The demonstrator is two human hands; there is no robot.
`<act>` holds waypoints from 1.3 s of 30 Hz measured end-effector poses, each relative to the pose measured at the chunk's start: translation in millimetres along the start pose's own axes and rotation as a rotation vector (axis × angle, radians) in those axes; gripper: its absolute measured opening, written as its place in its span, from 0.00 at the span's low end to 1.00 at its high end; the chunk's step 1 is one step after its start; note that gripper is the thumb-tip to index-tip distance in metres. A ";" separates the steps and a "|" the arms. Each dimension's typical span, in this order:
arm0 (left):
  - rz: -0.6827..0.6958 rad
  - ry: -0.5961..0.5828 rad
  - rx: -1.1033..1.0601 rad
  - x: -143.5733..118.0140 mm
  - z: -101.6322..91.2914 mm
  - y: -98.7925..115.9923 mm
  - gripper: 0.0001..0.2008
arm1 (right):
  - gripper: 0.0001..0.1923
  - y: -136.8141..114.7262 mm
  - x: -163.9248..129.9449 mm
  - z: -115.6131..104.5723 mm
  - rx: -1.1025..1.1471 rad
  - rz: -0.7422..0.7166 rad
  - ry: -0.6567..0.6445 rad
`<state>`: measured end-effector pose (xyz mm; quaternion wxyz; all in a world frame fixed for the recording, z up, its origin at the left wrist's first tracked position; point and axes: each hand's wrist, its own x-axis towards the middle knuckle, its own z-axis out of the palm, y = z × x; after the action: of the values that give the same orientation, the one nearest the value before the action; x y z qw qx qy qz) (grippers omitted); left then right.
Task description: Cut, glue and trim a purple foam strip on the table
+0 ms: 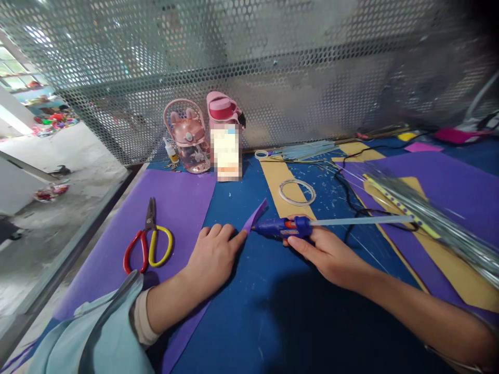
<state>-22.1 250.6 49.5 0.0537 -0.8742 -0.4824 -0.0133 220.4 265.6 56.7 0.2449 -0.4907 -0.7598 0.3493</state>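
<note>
I see left hand (210,254) at frame centre, fingers together, flat on purple sheet (171,208), fingertip pinning curled purple strip (255,215). Right hand (325,252) clamped on blue glue gun (284,227), nozzle touching strip. Scissors (148,241) lie left of centre. Tape ring (297,192) beyond gun. Pink bottles (187,135) upper centre against mesh.
</note>
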 end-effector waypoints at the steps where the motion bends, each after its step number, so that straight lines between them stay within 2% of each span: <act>1: 0.007 0.001 0.007 -0.1 0.6 -0.2 0.19 | 0.20 0.3 0.1 0.1 -0.004 -0.004 0.004; 3: -0.001 0.014 0.012 -0.9 2.0 -1.0 0.20 | 0.20 0.8 0.1 0.1 -0.017 -0.007 0.016; 8: 0.010 0.075 -0.060 -6.3 1.1 -3.2 0.12 | 0.19 -0.3 -0.5 -1.6 -0.026 0.002 0.003; 14: 0.083 0.067 0.049 -12.2 -4.7 1.5 0.11 | 0.21 0.0 -0.6 -1.7 -0.008 0.018 -0.025; 16: 0.069 0.055 0.013 -12.7 -2.7 1.7 0.12 | 0.22 0.2 -0.2 -1.6 0.007 0.021 -0.037; 21: 0.047 -0.030 -0.074 -5.1 -0.2 -2.7 0.21 | 0.21 -1.2 0.2 -2.5 0.023 0.010 -0.039; 26: 0.123 -0.078 -0.205 9.0 -8.1 -14.1 0.18 | 0.19 0.3 0.3 -1.5 0.016 -0.003 -0.005; 30: 0.110 -0.005 -0.261 13.4 -3.8 -18.3 0.13 | 0.19 0.9 0.1 -0.2 0.011 0.027 0.016; 33: 0.055 0.047 -0.248 11.6 3.4 -15.1 0.14 | 0.19 0.7 -0.5 -0.4 0.033 0.045 0.005; 39: 0.028 0.052 -0.238 9.1 6.5 -11.2 0.14 | 0.19 1.9 -1.2 -3.0 0.058 0.052 0.001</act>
<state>-26.8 264.8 44.7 -0.0378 -0.8805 -0.4634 -0.0925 224.1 266.0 57.1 0.2502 -0.5030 -0.7363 0.3771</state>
